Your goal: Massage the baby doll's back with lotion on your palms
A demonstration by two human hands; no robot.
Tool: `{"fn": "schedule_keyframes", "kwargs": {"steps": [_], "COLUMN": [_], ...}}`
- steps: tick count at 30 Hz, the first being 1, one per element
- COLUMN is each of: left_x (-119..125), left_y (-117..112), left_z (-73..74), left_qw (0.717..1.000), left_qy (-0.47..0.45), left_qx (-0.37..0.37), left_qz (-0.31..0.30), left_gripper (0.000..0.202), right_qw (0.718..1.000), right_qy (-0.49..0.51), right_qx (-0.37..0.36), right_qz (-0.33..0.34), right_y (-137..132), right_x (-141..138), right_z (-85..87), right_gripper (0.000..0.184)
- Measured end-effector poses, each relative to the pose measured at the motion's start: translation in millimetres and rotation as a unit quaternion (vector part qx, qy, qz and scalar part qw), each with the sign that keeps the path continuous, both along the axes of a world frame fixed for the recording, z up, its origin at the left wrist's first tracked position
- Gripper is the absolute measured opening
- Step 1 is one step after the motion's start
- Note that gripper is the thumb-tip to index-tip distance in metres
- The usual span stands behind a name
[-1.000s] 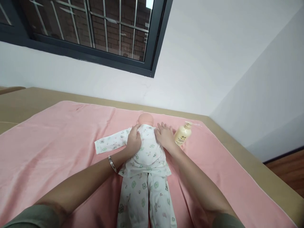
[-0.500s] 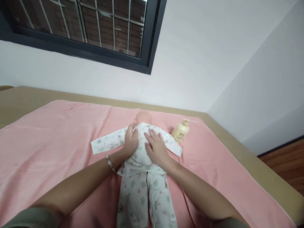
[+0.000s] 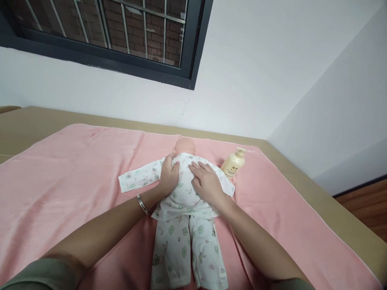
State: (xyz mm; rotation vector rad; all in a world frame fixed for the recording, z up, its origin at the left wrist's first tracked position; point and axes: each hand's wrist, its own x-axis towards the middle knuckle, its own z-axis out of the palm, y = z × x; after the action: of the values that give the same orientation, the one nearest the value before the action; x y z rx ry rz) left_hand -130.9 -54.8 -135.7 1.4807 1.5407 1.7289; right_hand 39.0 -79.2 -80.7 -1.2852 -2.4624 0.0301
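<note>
A baby doll (image 3: 184, 201) in a white printed top and trousers lies face down on a pink blanket (image 3: 75, 161), its bald head away from me and its sleeves spread to both sides. My left hand (image 3: 169, 174) rests against the left side of the doll's upper back, near the shoulder, with the thumb apart from the fingers. Flat on the right side of the back lies my right hand (image 3: 208, 182), its fingers stretched out. Beyond the doll's right sleeve stands a pale yellow pump bottle (image 3: 234, 163), close to the cloth of that sleeve.
The blanket covers much of a tan surface (image 3: 54, 117) that meets a white wall (image 3: 242, 80) at the back. A dark-framed window (image 3: 121, 60) with bars is set in that wall. Brown wood (image 3: 365, 205) shows at the far right.
My right hand has slid outward to the right across the doll's back. My left hand stays on the left side. The whole view has shifted slightly.
</note>
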Motion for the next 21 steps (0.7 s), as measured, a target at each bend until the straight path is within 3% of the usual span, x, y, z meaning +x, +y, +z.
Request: {"fn": "schedule_keyframes", "kwargs": {"steps": [5,9,13,18,21], "left_x": [-3,-7,-12,-21,-27], "left_y": [1,6,12,18,21], "left_z": [1.0,2.5,2.5,2.9,4.0], "left_qw": [1.000,0.999,0.999,0.997,0.996], "left_qy": [-0.003,0.005,0.034,0.041,0.056], "left_qx": [-0.010,-0.037,-0.038,-0.055,-0.061], "left_qz": [0.007,0.005,0.011,0.028,0.030], "left_gripper": [0.037,0.039,0.035,0.033,0.036], "right_qw": [1.000,0.999,0.997,0.994,0.994], "right_qy": [-0.003,0.002,0.041,0.110,0.107], "right_qx": [-0.012,0.010,0.014,-0.001,-0.008], "right_qz": [-0.017,0.032,0.056,0.006,-0.012], "right_y": [28,16,16,38,35], "right_x": [-7,-10,8,15,9], "right_z": [10.5,-1.6,-7.4,-15.7,-27.8], "right_gripper": [0.050,0.055,0.053,0.056,0.057]}}
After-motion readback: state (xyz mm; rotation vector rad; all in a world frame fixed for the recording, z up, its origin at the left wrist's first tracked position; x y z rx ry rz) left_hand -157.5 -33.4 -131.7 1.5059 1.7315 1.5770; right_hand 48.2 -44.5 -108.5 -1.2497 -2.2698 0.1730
